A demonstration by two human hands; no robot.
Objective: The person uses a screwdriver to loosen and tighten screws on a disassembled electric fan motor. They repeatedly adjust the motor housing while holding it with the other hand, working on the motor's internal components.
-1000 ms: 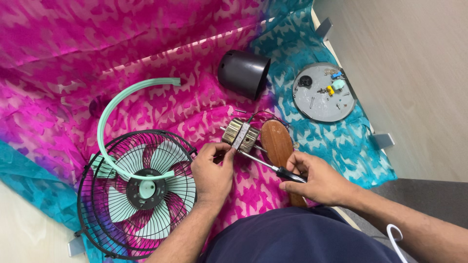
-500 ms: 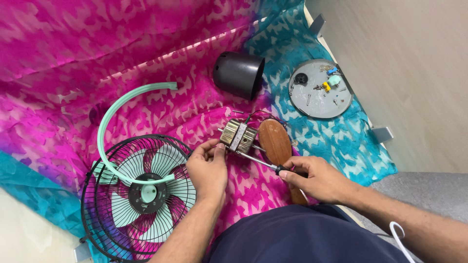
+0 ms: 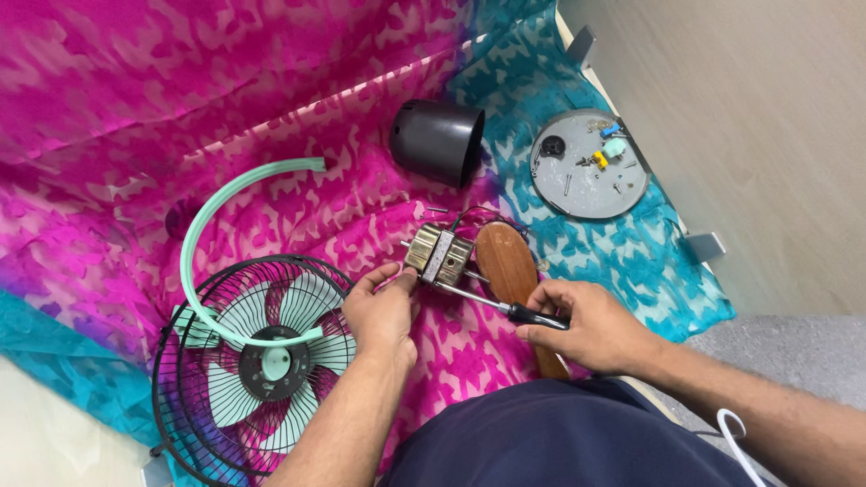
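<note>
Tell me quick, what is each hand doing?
Left hand: fingers pinching the small metal fan motor, steadying it.
Right hand: closed around the black-handled screwdriver, its tip at the motor.

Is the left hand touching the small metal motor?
Touching. The head view shows left hand fingertips resting against the near left edge of the motor.

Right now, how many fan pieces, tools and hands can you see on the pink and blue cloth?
Fan pieces: 5 - fan cage with blades, mint ring, black cover, motor, grey round plate
Tools: 2 - screwdriver, wooden paddle
Hands: 2 - left hand, right hand
Total: 9
</note>
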